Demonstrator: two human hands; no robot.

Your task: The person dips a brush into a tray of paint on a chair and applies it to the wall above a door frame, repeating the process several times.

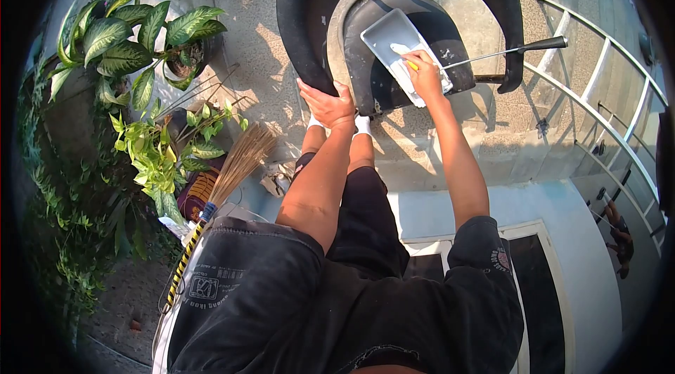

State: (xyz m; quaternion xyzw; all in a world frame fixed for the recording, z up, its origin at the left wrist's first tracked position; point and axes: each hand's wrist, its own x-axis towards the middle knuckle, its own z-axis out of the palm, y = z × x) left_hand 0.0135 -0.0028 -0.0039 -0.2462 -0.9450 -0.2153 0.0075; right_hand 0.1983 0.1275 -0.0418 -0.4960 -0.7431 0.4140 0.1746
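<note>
At the far left we see leafy potted plants on the paved ground, and just right of them a straw broom that lies slanted, with its striped handle running down towards our dark shorts. Next comes our left hand, palm down, with its fingers held close together and curled over the lower left end of a big black ring. The ring arches up and over the middle of the view like a tyre. Just below that hand are our feet in white socks, on the pavement at the foot of the ring. Inside the arch sits a dark, rounded shell, and a grey paint tray rests tilted on top of it, with one corner pointing up and left. Our right hand is over the lower right part of the tray. Its fingers are closed around something white with a bit of yellow showing at the thumb, and we cannot tell exactly what this piece is. From this hand a thin metal rod reaches out to the right, across the ring's right side, and ends in a black grip. Furthest right, a white metal railing curves down along the edge of the paving.
</note>
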